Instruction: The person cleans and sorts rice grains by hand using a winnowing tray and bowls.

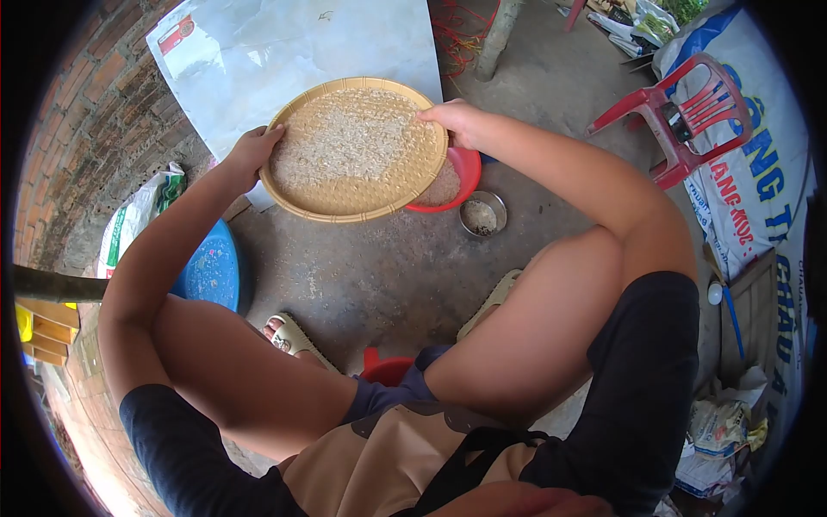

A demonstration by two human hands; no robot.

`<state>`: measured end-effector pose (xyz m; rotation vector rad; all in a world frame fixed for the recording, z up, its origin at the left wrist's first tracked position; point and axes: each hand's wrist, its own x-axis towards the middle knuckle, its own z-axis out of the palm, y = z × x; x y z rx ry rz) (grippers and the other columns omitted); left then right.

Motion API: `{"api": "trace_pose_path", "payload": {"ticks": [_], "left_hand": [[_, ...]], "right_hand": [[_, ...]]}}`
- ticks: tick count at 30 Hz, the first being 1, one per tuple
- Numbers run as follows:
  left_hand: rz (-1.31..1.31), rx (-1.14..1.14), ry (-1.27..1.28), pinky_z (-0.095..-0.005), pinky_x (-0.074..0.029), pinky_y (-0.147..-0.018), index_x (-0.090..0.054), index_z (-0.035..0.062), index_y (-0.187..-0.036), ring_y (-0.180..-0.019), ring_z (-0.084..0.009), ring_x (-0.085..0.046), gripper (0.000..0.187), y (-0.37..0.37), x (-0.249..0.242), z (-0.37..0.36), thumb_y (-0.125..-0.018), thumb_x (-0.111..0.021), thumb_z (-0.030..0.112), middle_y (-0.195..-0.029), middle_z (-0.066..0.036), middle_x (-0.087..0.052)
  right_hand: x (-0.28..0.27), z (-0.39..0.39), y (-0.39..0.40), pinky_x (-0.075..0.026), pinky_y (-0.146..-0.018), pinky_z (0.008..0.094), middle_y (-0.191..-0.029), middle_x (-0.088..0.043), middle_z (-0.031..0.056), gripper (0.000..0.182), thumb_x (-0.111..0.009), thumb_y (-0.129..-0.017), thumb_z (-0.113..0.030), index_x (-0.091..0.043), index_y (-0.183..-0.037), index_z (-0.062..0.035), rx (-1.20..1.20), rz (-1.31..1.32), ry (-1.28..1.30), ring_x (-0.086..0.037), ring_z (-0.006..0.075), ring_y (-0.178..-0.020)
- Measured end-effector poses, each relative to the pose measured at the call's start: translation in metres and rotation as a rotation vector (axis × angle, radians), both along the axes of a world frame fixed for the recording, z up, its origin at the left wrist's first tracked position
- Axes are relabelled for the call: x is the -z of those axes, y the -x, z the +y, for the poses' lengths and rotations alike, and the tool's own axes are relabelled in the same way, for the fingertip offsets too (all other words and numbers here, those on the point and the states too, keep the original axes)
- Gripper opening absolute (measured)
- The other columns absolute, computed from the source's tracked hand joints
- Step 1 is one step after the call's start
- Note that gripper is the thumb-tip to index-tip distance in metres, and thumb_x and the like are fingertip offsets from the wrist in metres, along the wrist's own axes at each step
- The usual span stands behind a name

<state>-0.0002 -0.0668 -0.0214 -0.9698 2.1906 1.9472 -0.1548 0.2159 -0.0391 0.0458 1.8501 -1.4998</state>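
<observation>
A round woven bamboo winnowing tray [345,205] is held out in front of me, with pale rice grains [353,129] spread over its far and middle part. My left hand [251,155] grips the tray's left rim, thumb over the edge. On the right rim, my right hand [457,121] is closed the same way. Partly hidden under the tray's right side is a red bowl [468,177] holding more grain. Close by it on the floor stands a small metal bowl [482,214] with some pale and dark bits inside.
A pale flat sheet [215,95] lies beyond the tray. At left is a blue basin [211,269], near a white-green sack [142,211]. To the right stand a red plastic chair [689,121] and a large printed tarp [741,198]. A wooden post [498,43] rises at the back.
</observation>
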Motion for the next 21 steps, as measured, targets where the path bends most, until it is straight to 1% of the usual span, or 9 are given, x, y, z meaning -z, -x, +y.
{"api": "trace_pose_path", "payload": {"ticks": [5,7,8,9,12,15,19,20,21], "left_hand": [[-0.038,0.034,0.041,-0.0336,-0.053,-0.067,-0.051,-0.0012,-0.108,-0.074,-0.0199,-0.062,0.037,0.002,0.01,-0.035,-0.089,-0.052,0.031,-0.09,-0.011,-0.061],[-0.054,0.027,0.028,-0.0339,-0.053,-0.067,-0.051,-0.0011,-0.109,-0.074,-0.0194,-0.062,0.038,-0.002,0.012,-0.033,-0.089,-0.053,0.031,-0.089,-0.011,-0.061],[-0.067,0.008,0.038,-0.0331,-0.052,-0.067,-0.051,-0.0008,-0.111,-0.075,-0.0187,-0.062,0.038,-0.001,0.014,-0.027,-0.089,-0.053,0.03,-0.09,-0.01,-0.061],[-0.066,0.009,0.04,-0.0331,-0.052,-0.067,-0.051,-0.0008,-0.111,-0.075,-0.0187,-0.062,0.038,0.001,0.015,-0.022,-0.089,-0.053,0.03,-0.09,-0.01,-0.061],[0.003,-0.02,-0.047,-0.0306,-0.052,-0.07,-0.049,-0.0002,-0.114,-0.079,-0.0182,-0.061,0.039,0.001,0.004,0.0,-0.09,-0.052,0.03,-0.094,-0.01,-0.06],[-0.02,0.017,-0.018,-0.0318,-0.053,-0.07,-0.049,-0.0006,-0.113,-0.078,-0.0189,-0.062,0.039,0.001,-0.001,-0.017,-0.09,-0.052,0.031,-0.094,-0.011,-0.06],[-0.059,0.005,0.002,-0.0328,-0.054,-0.07,-0.049,-0.0001,-0.114,-0.079,-0.0191,-0.063,0.039,-0.005,0.0,-0.038,-0.089,-0.054,0.03,-0.094,-0.011,-0.061],[-0.066,0.002,-0.002,-0.0328,-0.054,-0.071,-0.049,-0.0003,-0.115,-0.08,-0.0193,-0.063,0.04,-0.005,0.0,-0.035,-0.089,-0.054,0.029,-0.096,-0.011,-0.061],[-0.065,0.003,0.005,-0.0328,-0.054,-0.071,-0.049,-0.0003,-0.115,-0.08,-0.0193,-0.063,0.04,-0.003,0.001,-0.03,-0.089,-0.054,0.029,-0.096,-0.011,-0.061]], "right_hand": [[-0.009,-0.011,-0.03,-0.049,-0.068,0.0336,-0.093,-0.061,0.0076,0.022,-0.059,-0.084,-0.016,-0.057,-0.102,-0.0038,-0.166,0.011,-0.048,-0.06,0.0185,-0.083],[-0.006,-0.013,-0.03,-0.051,-0.062,0.0325,-0.086,-0.062,0.0088,0.021,-0.059,-0.083,-0.014,-0.057,-0.099,-0.0015,-0.129,0.012,-0.048,-0.061,0.018,-0.071],[-0.01,-0.008,-0.028,-0.051,-0.072,0.0346,-0.096,-0.062,0.0098,0.026,-0.06,-0.084,-0.016,-0.056,-0.105,-0.0021,-0.102,-0.009,-0.047,-0.061,0.0197,-0.086],[-0.008,-0.004,-0.022,-0.051,-0.072,0.0346,-0.096,-0.062,0.0098,0.026,-0.06,-0.084,-0.016,-0.056,-0.105,-0.0021,-0.101,-0.007,-0.045,-0.061,0.0197,-0.086],[0.003,0.002,-0.003,-0.052,-0.075,0.0378,-0.103,-0.061,0.0134,0.033,-0.059,-0.085,-0.016,-0.054,-0.108,0.0055,-0.018,0.075,-0.055,-0.063,0.023,-0.089],[-0.007,-0.011,-0.021,-0.052,-0.075,0.0376,-0.102,-0.061,0.0127,0.03,-0.058,-0.085,-0.016,-0.055,-0.107,0.0034,0.011,0.054,-0.028,-0.062,0.0223,-0.089],[-0.02,-0.018,-0.033,-0.052,-0.073,0.0384,-0.101,-0.061,0.0124,0.024,-0.055,-0.087,-0.016,-0.055,-0.104,0.0006,-0.193,0.078,-0.02,-0.062,0.0219,-0.089],[-0.017,-0.018,-0.03,-0.052,-0.073,0.0384,-0.101,-0.061,0.0124,0.024,-0.055,-0.087,-0.016,-0.055,-0.104,0.0006,-0.192,0.078,-0.014,-0.062,0.0219,-0.089],[-0.014,-0.015,-0.025,-0.053,-0.068,0.0376,-0.099,-0.061,0.0144,0.026,-0.056,-0.085,-0.014,-0.054,-0.104,0.0046,-0.115,0.081,0.008,-0.063,0.024,-0.086]]}}
